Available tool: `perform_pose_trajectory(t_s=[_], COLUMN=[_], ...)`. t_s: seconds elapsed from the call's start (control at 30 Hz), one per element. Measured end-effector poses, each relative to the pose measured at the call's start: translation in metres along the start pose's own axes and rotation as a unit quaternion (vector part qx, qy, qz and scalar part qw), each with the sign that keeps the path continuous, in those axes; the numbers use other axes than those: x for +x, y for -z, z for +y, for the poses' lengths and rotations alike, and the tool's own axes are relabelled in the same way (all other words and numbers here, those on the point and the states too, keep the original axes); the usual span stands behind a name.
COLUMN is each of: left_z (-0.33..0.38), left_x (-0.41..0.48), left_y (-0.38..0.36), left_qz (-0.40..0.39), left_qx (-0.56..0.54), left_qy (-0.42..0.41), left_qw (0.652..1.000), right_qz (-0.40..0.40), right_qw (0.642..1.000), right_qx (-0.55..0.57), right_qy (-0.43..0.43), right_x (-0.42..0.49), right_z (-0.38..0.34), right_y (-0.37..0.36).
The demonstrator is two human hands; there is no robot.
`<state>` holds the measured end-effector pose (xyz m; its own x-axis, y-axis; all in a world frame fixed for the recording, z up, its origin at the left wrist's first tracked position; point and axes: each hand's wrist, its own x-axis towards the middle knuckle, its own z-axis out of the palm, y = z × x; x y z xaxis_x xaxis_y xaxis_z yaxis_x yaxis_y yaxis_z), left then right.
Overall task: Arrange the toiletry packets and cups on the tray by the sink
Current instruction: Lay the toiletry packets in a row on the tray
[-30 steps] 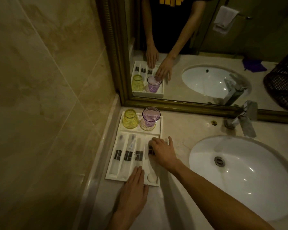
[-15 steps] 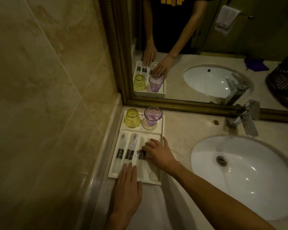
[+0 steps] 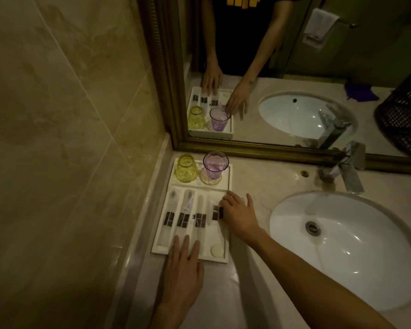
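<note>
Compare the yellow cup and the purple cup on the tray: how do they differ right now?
The yellow cup stands upside down, mouth on the tray; the purple cup stands upright, mouth open upward. The yellow cup sits nearer the wall, the purple cup nearer the sink, on a round coaster. Both are tinted, see-through, in the tray's back compartment.

Your left hand [image 3: 183, 269] and right hand [image 3: 241, 216] are both bare, with no rings, watch or bands showing on the wrists, and your fingers [image 3: 186, 245] carry no gloves. Both forearms are uncovered right to the picture's edge. In the mirror [image 3: 294, 67] you wear a black short-sleeved T-shirt [image 3: 242, 24] with a yellow printed marking across the chest.
</note>
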<state>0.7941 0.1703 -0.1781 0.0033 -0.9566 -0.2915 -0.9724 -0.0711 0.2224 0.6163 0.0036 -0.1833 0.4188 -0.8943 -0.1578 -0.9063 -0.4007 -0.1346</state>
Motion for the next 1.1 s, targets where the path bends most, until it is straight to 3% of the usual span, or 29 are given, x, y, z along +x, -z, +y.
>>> perform_pose_trajectory(t_s=[0.17, 0.37, 0.53, 0.73, 0.83, 0.9, 0.97, 1.03, 1.1], left_z=[0.004, 0.006, 0.018, 0.017, 0.015, 0.015, 0.016, 0.015, 0.014], left_x=[-0.001, 0.007, 0.022, 0.021, 0.021, 0.022, 0.023, 0.023, 0.023], left_y=[0.002, 0.003, 0.003, 0.001, 0.001, 0.001, 0.001, 0.0, -0.001], left_qz=[-0.013, 0.038, -0.001, -0.014, -0.016, -0.014, -0.013, -0.009, -0.003], left_qx=[0.012, -0.047, -0.041, -0.041, -0.043, -0.046, -0.05, -0.053, -0.054], left_qy=[-0.002, -0.051, -0.066, -0.062, -0.062, -0.063, -0.066, -0.069, -0.071], left_qw=[1.0, 0.997, 0.997, 0.997, 0.997, 0.997, 0.997, 0.996, 0.996], right_qz=[-0.002, 0.052, 0.035, 0.011, 0.048, 0.094, 0.103, 0.073, 0.044], right_qw=[1.0, 0.996, 0.987, 0.958, 0.946, 0.964, 0.983, 0.974, 0.955], right_qx=[0.0, 0.06, -0.06, -0.156, -0.139, -0.059, 0.085, 0.212, 0.269], right_qy=[-0.007, -0.029, 0.142, 0.241, 0.29, 0.243, 0.122, -0.016, -0.113], right_x=[0.003, 0.003, 0.017, 0.034, 0.035, 0.033, 0.033, 0.037, 0.039], right_z=[-0.004, -0.002, -0.01, -0.012, -0.007, -0.006, -0.01, -0.016, -0.02], right_y=[0.002, 0.013, 0.021, 0.032, 0.038, 0.043, 0.047, 0.049, 0.047])
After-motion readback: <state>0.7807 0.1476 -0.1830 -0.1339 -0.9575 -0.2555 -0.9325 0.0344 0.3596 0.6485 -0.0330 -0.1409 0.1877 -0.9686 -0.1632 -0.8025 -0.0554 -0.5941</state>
